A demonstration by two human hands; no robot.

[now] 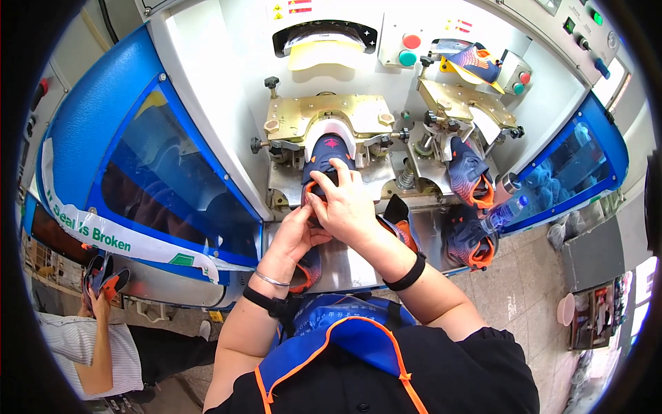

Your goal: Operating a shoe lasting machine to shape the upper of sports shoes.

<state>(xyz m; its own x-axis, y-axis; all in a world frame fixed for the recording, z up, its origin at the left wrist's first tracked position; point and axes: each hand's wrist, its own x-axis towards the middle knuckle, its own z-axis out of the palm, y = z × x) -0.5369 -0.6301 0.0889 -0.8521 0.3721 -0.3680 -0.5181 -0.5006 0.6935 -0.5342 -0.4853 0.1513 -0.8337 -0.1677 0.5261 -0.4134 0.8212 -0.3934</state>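
Observation:
A navy shoe [329, 153] with orange trim sits toe-first in the brass and metal clamp [327, 110] of the machine in front of me. My right hand [341, 200] lies over its opening, with the index and middle fingers stretched onto the upper and the thumb bent at the collar. My left hand [296, 233] closes at the shoe's heel end, its fingertips partly hidden behind the right hand. Below my hands, another navy and orange shoe [307, 272] rests on the metal ledge, mostly covered by my left arm. One more orange and dark shoe [403, 231] shows beside my right wrist.
To the right, a second clamp [458, 100] has a navy shoe [471, 172] at it, and another shoe [472, 238] stands below beside a clear bottle [507, 212]. Blue windowed side panels [169, 172] flank the machine. A person [89, 345] at left holds shoe parts [103, 279].

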